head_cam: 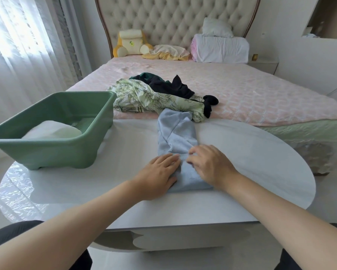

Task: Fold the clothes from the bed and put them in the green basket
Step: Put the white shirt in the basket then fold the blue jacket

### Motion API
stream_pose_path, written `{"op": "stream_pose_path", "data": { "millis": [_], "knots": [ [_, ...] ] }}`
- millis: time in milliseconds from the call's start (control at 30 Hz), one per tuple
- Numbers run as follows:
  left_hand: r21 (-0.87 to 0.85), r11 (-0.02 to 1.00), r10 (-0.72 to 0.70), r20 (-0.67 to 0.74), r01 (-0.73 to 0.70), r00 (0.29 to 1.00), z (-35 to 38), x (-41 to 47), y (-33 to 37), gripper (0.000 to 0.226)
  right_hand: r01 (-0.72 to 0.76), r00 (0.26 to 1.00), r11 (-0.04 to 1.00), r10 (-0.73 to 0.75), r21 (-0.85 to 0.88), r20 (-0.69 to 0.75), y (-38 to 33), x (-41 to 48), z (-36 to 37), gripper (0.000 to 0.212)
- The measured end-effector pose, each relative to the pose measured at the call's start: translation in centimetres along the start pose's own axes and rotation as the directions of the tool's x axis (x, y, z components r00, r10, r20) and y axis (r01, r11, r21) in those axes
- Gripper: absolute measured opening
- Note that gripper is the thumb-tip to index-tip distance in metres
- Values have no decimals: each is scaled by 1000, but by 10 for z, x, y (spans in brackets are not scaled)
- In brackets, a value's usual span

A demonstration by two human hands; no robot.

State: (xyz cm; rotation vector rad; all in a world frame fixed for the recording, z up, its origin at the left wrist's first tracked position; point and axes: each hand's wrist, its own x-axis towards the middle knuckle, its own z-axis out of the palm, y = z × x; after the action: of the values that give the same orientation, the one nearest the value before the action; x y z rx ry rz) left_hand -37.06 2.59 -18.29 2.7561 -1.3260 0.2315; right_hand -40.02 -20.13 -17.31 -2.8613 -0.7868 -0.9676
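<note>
Left hand (158,172): fingers straight and together, palm down, lying flat on the near left part of the light blue garment (176,133). The hand is open and presses the cloth; it grips nothing.

Right hand (210,166): palm down on the near right part of the same garment. The fingers are bent at the knuckles, tips on the cloth just beside the left fingertips. Whether they pinch a fold or only rest on it cannot be told.

Light blue garment: one item. It lies lengthwise on the white table (251,152), near end under both hands, far end touching the pile at the edge of the bed (251,90). It is narrowed into a strip, with its side parts turned inward.

Green basket (56,154): one, standing on the left of the table, apart from the blue garment. It holds one white folded item (50,129), which lies on the bottom.

Pile on the bed, not yet folded:
- one leaf-print garment (144,96), pale green, crumpled;
- dark clothing (167,86) on top of it and behind it (the number of pieces cannot be told);
- one black piece (209,104) at the right end of the pile.

At the head of the bed there is one yellow cushion (128,43) and one stack of white bedding (220,47).
</note>
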Motion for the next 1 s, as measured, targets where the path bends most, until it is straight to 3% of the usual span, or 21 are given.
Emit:
{"op": "stream_pose_path", "data": {
  "millis": [33, 100, 167, 233, 400, 500, 567, 633, 700, 733, 767, 833, 933, 1000],
  "knots": [
    [-27, 999, 37, -17, -38, 999, -3, -1, 0, 69, 29, 997, 997, -34, 71, 75, -2, -4, -1, 27],
    [-75, 997, 41, 83, -35, 996, -7, -2, -3, 77, -120, 940, 971, 44, 208, 338, -6, -12, -7, 53],
    [-26, 999, 24, 208, -19, 978, -13, -3, -3, 103, -251, 832, 946, 103, 203, 546, -7, -19, -15, 82],
    [1, 1000, 9, 224, -10, 974, -17, -2, -3, 110, -290, 774, 940, 120, 181, 621, -9, -21, -18, 90],
    [-94, 996, 24, 134, -11, 991, -20, 1, -4, 60, -376, 759, 914, 209, 154, 616, -13, -9, -20, 78],
    [-241, 956, -133, 145, 165, 980, -38, 5, -6, 16, -490, 772, 844, 304, 217, 558, -7, 8, -33, 42],
    [-411, 860, -240, 199, 303, 950, -48, 7, -13, 15, -564, 745, 784, 348, 259, 569, -1, 16, -43, 8],
    [-640, 646, -316, 271, 416, 909, -49, 6, -20, 19, -633, 719, 707, 384, 316, 580, 3, 19, -50, 6],
    [-713, 503, -373, 331, 488, 867, -47, 5, -25, 24, -716, 674, 582, 434, 385, 598, 2, 18, -51, 4],
    [-679, 518, -397, 349, 521, 849, -45, 5, -27, 25, -742, 651, 554, 459, 378, 605, 2, 17, -48, 11],
    [-606, 584, -421, 342, 540, 840, -43, 5, -26, 27, -739, 640, 596, 474, 315, 605, 1, 16, -44, 17],
    [-413, 742, -459, 259, 527, 850, -39, 6, -25, 27, -644, 664, 754, 470, 126, 581, 1, 14, -33, 27],
    [-290, 836, -478, 31, 465, 878, -33, 8, -22, 22, -544, 712, 839, 458, 4, 533, 0, 16, -32, 39],
    [-204, 939, -312, -177, 276, 933, -32, 10, -21, 28, -478, 769, 878, 420, -2, 482, 0, 17, -33, 50]
  ]
}}
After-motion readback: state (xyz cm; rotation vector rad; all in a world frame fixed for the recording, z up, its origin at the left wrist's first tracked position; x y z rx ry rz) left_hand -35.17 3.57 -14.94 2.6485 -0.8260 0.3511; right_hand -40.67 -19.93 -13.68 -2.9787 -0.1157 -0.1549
